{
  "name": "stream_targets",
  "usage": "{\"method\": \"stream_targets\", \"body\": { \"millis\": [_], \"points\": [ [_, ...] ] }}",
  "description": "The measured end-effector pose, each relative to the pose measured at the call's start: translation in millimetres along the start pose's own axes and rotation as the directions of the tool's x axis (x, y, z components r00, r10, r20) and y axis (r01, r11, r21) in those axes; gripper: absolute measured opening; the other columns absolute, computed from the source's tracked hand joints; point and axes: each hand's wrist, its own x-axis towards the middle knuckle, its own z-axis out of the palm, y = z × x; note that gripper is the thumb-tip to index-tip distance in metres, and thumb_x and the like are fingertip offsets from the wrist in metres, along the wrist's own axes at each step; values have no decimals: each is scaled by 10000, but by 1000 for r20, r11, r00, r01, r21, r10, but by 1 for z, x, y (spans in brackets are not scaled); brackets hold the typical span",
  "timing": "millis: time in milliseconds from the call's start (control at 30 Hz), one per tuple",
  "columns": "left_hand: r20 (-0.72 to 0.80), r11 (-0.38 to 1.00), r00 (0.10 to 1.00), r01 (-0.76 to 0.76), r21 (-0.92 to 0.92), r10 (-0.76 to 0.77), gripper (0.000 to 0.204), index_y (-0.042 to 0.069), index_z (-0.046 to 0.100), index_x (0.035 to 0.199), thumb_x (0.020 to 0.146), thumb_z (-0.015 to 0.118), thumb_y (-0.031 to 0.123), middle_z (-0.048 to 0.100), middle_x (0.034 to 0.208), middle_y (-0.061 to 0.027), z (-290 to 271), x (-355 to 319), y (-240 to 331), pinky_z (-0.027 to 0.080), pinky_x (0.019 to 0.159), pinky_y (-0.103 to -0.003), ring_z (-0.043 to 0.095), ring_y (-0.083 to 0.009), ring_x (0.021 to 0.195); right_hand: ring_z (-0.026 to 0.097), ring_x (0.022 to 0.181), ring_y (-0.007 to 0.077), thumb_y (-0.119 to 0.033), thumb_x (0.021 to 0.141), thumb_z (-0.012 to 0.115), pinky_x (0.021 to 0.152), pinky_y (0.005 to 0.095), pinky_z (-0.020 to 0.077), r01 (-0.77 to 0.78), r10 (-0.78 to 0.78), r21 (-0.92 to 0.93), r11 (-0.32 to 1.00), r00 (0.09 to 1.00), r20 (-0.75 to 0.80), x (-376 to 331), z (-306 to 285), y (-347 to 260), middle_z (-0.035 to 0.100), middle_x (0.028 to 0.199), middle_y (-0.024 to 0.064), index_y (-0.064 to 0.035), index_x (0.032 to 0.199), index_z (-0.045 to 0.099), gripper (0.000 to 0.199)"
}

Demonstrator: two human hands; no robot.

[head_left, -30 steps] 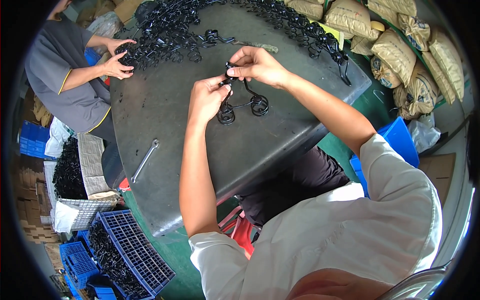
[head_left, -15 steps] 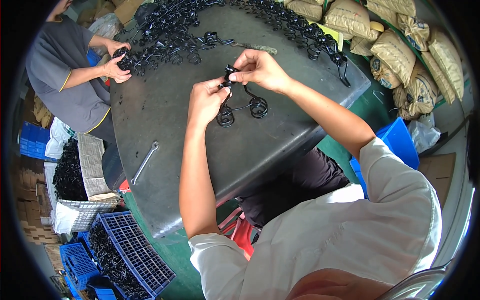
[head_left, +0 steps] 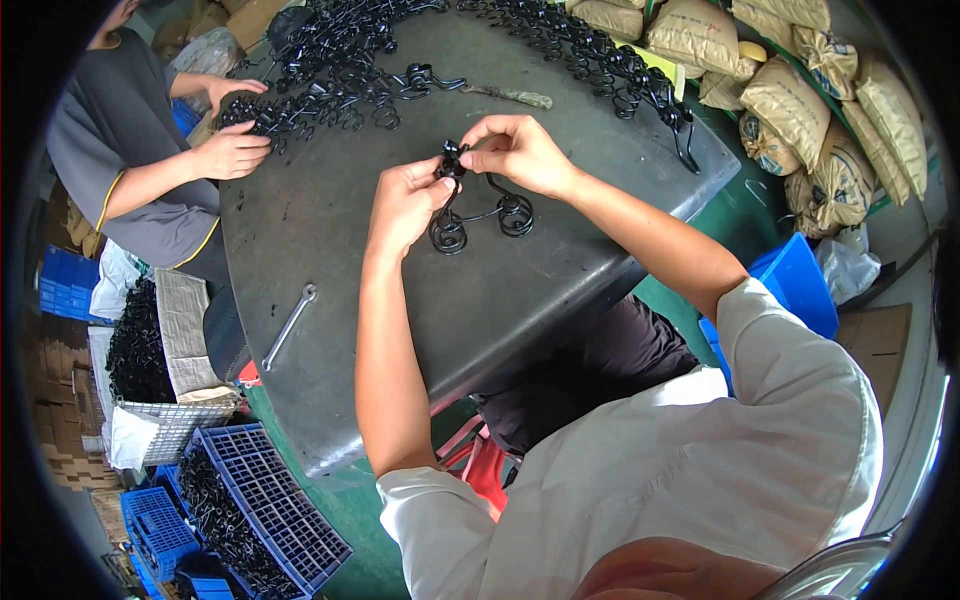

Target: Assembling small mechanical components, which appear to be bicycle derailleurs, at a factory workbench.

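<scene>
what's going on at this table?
A person holds a black wire spring piece in both hands, left hand and right hand pinching its top above the dark table. A co-worker at the far left handles a pile of similar black parts. A wrench lies nearby.

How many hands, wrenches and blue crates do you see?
Hands: 4, the person's left hand and right hand on a black wire part, plus a co-worker's two
Wrenches: 1
Blue crates: 3
Total: 8
</scene>
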Motion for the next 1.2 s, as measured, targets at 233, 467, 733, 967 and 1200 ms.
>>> {"method": "stream_targets", "body": {
  "millis": [233,467,733,967,1200],
  "points": [
    [-66,991,993,93,-98,-100,407,-94,602,1290,935,656,96,718,1043,-158,-5,-3,7,559,855,-286,716,-207,941,602,741,54,-88,892,745,677,223,486,11,-16,-76,997,998,-66,0,3,4,692,839,4,-6,945,720,101],
    [-165,992,984,87,88,-72,318,-103,655,1202,946,606,80,718,1034,-156,10,-7,20,580,836,-298,716,-205,918,582,733,41,-79,883,736,671,225,474,-50,44,-65,997,995,-87,-5,-2,9,682,820,-11,-5,928,730,86],
    [-128,998,990,57,29,-53,291,-117,651,1179,910,628,-10,715,1029,-165,0,-3,5,590,838,-305,712,-198,904,629,732,78,-55,841,739,699,257,512,-47,49,18,999,993,-109,-7,-3,21,717,798,33,15,894,735,87],
    [-122,998,991,66,25,-62,317,-132,631,1188,895,639,-12,712,1037,-175,-2,-4,7,593,828,-312,715,-206,898,657,785,91,-51,840,739,758,264,529,-98,101,40,994,990,-96,-10,-7,18,730,827,54,26,944,759,131],
    [-108,998,993,49,26,-46,287,-122,643,1147,885,642,-4,715,1024,-169,-4,-2,5,592,812,-310,715,-205,882,622,742,85,-85,862,750,678,251,494,-204,208,97,974,977,-35,-13,-15,14,733,832,43,-6,965,777,131]
  ]
}}
